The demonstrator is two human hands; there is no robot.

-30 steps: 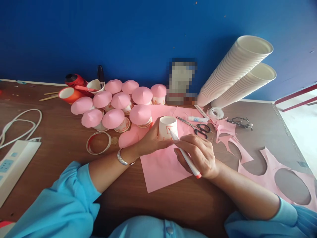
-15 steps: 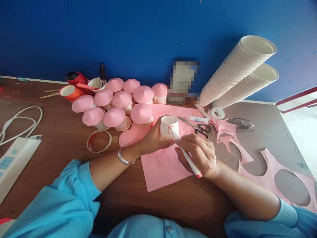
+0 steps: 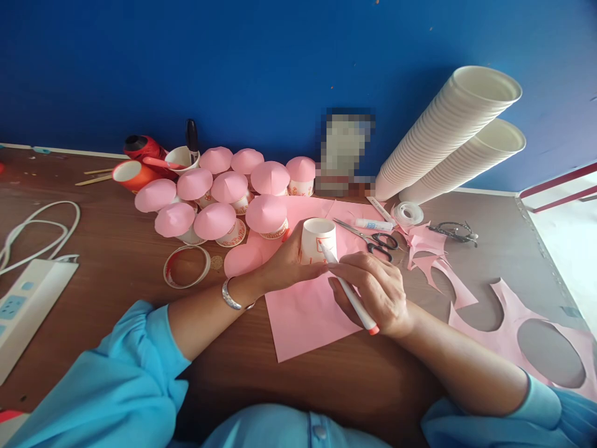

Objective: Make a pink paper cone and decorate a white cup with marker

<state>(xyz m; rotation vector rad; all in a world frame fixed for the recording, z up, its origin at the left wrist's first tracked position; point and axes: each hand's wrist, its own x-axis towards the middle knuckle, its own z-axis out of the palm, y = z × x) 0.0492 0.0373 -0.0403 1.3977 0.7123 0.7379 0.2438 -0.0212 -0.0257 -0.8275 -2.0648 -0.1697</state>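
A white paper cup (image 3: 311, 239) with red-orange line drawing on its side is held in my left hand (image 3: 288, 260), thumb across the front and fingers round the far side. My right hand (image 3: 379, 289) grips a white marker pen (image 3: 353, 298) with a red end. Its tip meets the cup's side at a small drawn square. Beneath both hands lies a pink paper sheet (image 3: 298, 336). To the left stand several decorated cups topped with pink paper cones (image 3: 224, 221). A cut pink paper disc (image 3: 242, 260) lies by my left wrist, partly hidden.
Two tall stacks of white paper cups (image 3: 448, 124) lean at the back right. Black-handled scissors (image 3: 380, 242), a glue stick (image 3: 373, 224), clear tape (image 3: 408, 213) and pink paper scraps (image 3: 494, 320) lie on the right. A tape roll (image 3: 186, 266) and a power strip (image 3: 35, 305) are on the left.
Hardly anything differs. The marker and my right hand have shifted very slightly against the cup, while my left hand keeps the cup in the same place.
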